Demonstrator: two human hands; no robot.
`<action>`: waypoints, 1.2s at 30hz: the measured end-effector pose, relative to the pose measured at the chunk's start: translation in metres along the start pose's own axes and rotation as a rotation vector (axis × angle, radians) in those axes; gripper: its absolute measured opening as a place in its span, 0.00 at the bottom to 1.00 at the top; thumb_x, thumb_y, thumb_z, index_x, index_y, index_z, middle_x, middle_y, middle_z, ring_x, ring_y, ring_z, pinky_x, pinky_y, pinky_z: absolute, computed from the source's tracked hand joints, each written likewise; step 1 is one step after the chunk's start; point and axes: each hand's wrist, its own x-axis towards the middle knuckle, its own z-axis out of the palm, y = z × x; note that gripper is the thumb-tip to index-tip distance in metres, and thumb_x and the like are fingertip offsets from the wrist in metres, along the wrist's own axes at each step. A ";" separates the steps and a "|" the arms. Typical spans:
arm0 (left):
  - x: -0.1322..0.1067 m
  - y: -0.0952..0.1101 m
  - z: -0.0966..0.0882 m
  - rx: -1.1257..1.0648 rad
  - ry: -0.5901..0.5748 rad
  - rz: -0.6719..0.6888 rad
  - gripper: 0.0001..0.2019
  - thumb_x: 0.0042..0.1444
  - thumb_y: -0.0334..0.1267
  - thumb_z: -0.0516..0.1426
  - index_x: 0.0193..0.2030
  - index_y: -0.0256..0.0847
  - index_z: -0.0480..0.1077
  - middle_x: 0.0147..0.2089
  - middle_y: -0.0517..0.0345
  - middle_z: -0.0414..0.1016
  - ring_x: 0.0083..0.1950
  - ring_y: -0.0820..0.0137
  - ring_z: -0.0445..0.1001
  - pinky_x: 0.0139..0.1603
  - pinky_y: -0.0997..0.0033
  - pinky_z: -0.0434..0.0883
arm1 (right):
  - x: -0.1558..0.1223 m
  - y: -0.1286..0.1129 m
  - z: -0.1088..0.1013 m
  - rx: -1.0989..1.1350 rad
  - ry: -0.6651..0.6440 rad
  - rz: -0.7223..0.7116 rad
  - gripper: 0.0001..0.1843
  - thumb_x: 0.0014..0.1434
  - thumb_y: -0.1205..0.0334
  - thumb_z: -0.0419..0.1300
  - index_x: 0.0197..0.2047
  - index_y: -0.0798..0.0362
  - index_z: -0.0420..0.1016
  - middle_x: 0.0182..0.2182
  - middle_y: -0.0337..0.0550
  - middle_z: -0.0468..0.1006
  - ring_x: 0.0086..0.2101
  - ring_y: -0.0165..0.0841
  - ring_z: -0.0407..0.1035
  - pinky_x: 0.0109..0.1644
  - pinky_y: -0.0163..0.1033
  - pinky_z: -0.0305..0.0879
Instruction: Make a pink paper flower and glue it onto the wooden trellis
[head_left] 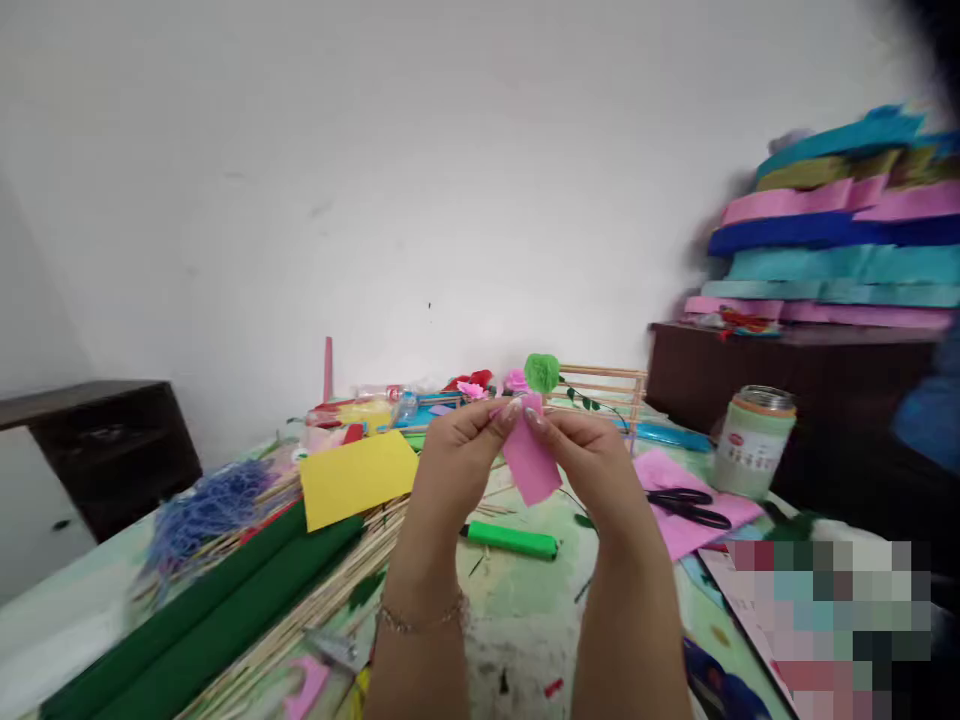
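Note:
A small strip of pink crepe paper (534, 470) hangs between my two hands above the table. My left hand (474, 440) pinches its top left edge, and my right hand (581, 445) pinches the top right edge. Thumbs and fingertips nearly meet at the strip's upper end. Just behind my fingers a green paper flower (541, 372) stands up, with a thin leafy stem to its right. Below, a bright green marker (513, 540) lies on the table. Black-handled scissors (688, 507) rest on a pink paper sheet (667, 470) right of my right hand.
At left lie a yellow sheet (358, 478), dark green rolls (217, 610), thin wooden sticks (337, 580) and purple shredded strands (214, 520). A lidded jar (756, 440) stands at right. Behind it, stacked coloured paper (832, 235) sits on a dark cabinet (810, 390).

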 end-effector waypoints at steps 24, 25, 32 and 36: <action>-0.004 0.003 0.005 -0.099 0.011 -0.037 0.17 0.52 0.46 0.65 0.45 0.39 0.78 0.35 0.53 0.81 0.37 0.67 0.78 0.37 0.72 0.73 | -0.003 -0.004 -0.006 0.119 0.198 -0.071 0.14 0.54 0.48 0.66 0.29 0.51 0.77 0.23 0.36 0.73 0.26 0.29 0.65 0.31 0.35 0.63; -0.005 0.003 0.005 -0.103 0.007 -0.044 0.19 0.52 0.45 0.65 0.48 0.39 0.76 0.33 0.54 0.81 0.35 0.68 0.78 0.35 0.73 0.73 | -0.003 -0.004 -0.007 0.116 0.221 -0.098 0.12 0.54 0.49 0.66 0.33 0.49 0.78 0.27 0.37 0.75 0.28 0.29 0.66 0.32 0.35 0.65; -0.007 0.007 0.008 -0.137 -0.038 -0.109 0.32 0.50 0.44 0.66 0.62 0.41 0.64 0.29 0.57 0.80 0.30 0.69 0.77 0.32 0.75 0.72 | 0.000 0.000 -0.004 0.017 0.171 -0.279 0.04 0.55 0.58 0.66 0.30 0.44 0.83 0.42 0.42 0.75 0.47 0.38 0.69 0.47 0.44 0.66; -0.003 0.005 0.009 -0.165 -0.051 -0.168 0.23 0.45 0.41 0.69 0.48 0.36 0.74 0.31 0.54 0.81 0.34 0.68 0.79 0.38 0.73 0.74 | 0.002 0.000 0.003 0.210 0.303 -0.281 0.03 0.53 0.62 0.68 0.29 0.44 0.83 0.41 0.42 0.75 0.46 0.39 0.69 0.47 0.46 0.66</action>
